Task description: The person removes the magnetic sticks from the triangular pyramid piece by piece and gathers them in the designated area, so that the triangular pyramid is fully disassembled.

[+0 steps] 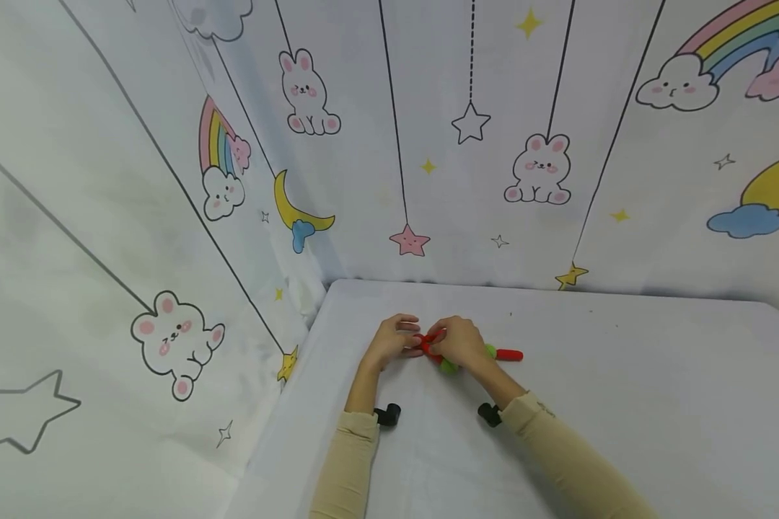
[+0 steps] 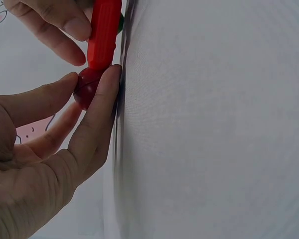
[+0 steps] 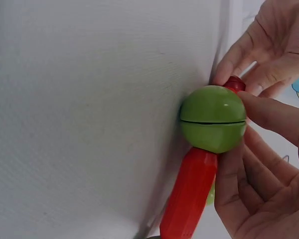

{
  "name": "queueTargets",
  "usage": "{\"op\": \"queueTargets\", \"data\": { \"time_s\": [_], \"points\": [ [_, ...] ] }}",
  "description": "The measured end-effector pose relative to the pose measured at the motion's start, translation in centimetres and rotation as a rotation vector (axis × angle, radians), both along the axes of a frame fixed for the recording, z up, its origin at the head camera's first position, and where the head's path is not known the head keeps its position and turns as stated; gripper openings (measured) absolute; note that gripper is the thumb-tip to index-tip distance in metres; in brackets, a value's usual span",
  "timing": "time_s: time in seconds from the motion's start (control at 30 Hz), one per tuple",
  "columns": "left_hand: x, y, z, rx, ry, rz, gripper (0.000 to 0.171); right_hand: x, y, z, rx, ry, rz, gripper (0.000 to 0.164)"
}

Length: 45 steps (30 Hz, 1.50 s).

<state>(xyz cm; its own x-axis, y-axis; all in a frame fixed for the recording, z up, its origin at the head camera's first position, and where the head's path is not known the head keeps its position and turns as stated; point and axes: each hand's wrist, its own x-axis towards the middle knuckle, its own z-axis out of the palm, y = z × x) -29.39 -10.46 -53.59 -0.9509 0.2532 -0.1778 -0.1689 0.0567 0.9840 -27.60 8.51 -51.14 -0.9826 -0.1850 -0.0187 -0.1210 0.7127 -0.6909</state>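
Thumb and fingers of my left hand pinch a small dark red ball, which sits at the end of a red ridged rod. My right hand grips that rod close to the ball, its fingertips just above the left hand's. A larger green ball with a slit round its middle lies beside the right fingers. From it another red rod extends away. Part of a second green ball shows behind this rod; the right hand hides some of the pieces in the head view.
Everything lies on a table with a white cover. Behind and to the left hangs a white curtain printed with rabbits, stars and rainbows. Black wrist cameras sit at both wrists, by the beige sleeves.
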Motion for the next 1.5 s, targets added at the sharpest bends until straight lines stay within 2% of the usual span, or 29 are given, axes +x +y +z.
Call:
{"op": "queueTargets", "data": {
  "time_s": [0.37, 0.67, 1.03, 1.3, 1.5],
  "points": [
    [-0.2, 0.1, -0.2, 0.0, 0.012, -0.014, 0.054, -0.5, 0.1, -0.4, -0.011, 0.011, 0.016, 0.031],
    [-0.1, 0.2, -0.2, -0.023, 0.009, -0.033, 0.051, -0.5, 0.3, -0.3, -0.039, -0.019, 0.039, 0.034],
    [0.1, -0.1, 0.6, -0.043, -0.054, -0.062, 0.04, -0.3, 0.4, -0.2, -0.053, -0.027, 0.045, 0.033],
    [-0.1, -0.5, 0.7, -0.062, -0.042, -0.087, 0.037, -0.1, 0.6, -0.3, -0.074, -0.058, 0.076, 0.034],
    [-0.5, -0.9, 0.8, -0.041, -0.032, -0.089, 0.043, 0.0, 0.7, -0.4, -0.095, -0.063, 0.1, 0.038]
  ]
}}
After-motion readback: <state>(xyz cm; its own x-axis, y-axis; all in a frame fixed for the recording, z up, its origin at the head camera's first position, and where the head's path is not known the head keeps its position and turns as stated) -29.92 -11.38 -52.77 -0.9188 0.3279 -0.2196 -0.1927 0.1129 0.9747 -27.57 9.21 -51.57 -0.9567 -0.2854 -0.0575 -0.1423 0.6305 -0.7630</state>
